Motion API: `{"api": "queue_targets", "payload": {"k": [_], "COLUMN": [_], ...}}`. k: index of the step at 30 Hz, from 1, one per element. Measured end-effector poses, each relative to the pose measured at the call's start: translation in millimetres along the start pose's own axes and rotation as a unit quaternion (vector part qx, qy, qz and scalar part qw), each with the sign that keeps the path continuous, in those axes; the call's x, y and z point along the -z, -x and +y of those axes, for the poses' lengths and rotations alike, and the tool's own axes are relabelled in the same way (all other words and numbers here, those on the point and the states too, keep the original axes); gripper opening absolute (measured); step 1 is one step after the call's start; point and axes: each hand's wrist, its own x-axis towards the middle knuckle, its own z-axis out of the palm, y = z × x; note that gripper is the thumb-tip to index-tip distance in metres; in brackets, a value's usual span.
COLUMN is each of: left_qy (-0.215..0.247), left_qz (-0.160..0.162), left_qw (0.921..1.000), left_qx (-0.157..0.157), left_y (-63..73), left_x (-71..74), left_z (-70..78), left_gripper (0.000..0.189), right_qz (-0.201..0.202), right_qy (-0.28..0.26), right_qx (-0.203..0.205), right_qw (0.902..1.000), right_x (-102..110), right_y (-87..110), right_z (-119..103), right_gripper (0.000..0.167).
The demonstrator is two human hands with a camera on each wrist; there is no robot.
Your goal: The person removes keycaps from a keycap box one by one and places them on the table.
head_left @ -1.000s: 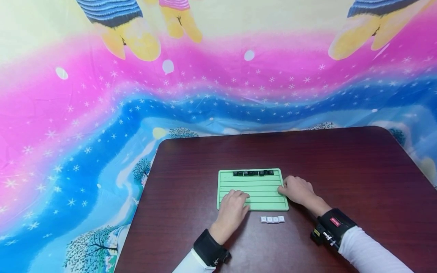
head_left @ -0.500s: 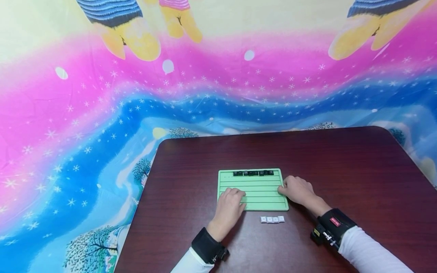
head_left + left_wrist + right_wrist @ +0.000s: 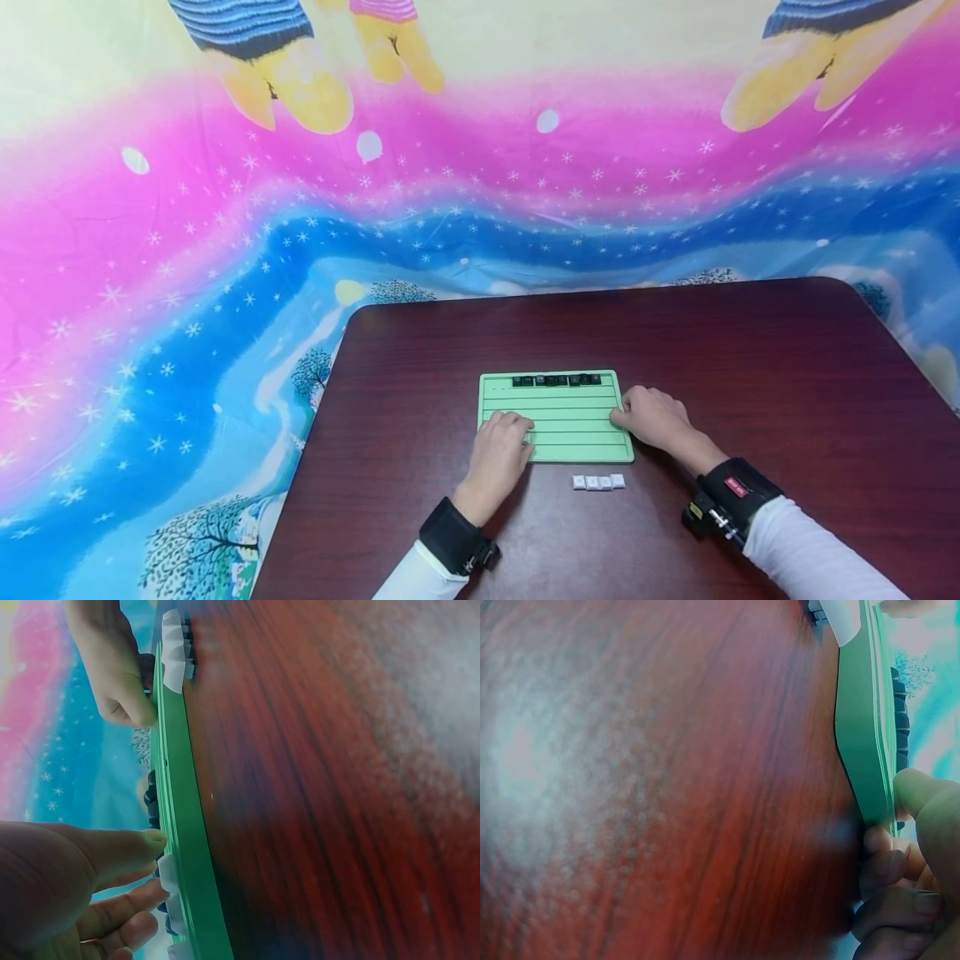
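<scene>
A light green grooved board lies on the table. My left hand is over its lower left part, back of the hand up and hiding that corner. In the left wrist view the thumb and bent fingers of that hand close about a white keycap on the board, with more white keycaps beside it. My right hand grips the board's right edge, thumb on the upper side and fingers curled by the edge in the right wrist view. Several black keycaps sit along the top groove.
Several white keycaps lie in a row on the table just in front of the board. The dark red-brown table extends around it. A patterned cloth hangs behind the table's far edge.
My left hand has shifted a little to the left over the board. My right hand, the board and the keycaps in front of it have stayed in place.
</scene>
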Motion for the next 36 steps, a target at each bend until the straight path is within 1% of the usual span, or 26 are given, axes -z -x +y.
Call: {"api": "queue_targets", "payload": {"k": [10, 18, 27, 36], "left_qy": [-0.003, -0.002, -0.006, -0.006], "left_qz": [-0.014, -0.018, -0.003, -0.006], "left_qw": [0.9998, 0.9998, 1.0000, 1.0000], "left_qx": [0.013, 0.012, 0.004, 0.004], "left_y": [-1.2, -0.4, -0.1, -1.1], "left_x": [-2.2, -5.2, -7.9, -6.9], "left_z": [-3.7, -4.9, -6.9, -6.1], "left_gripper": [0.026, 0.024, 0.019, 0.017], "right_qz": [-0.003, -0.005, 0.001, -0.001], "right_qy": [0.000, 0.000, 0.001, 0.006], "right_qx": [-0.001, 0.000, 0.003, -0.006], "right_qw": [1.0000, 1.0000, 1.0000, 1.0000], "right_x": [1.4, 0.1, 1.5, 1.9], "right_y": [0.1, -0.5, 0.5, 0.4], "right_z": [-1.5, -1.3, -1.7, -2.7], "right_gripper": [0.046, 0.045, 0.046, 0.046]}}
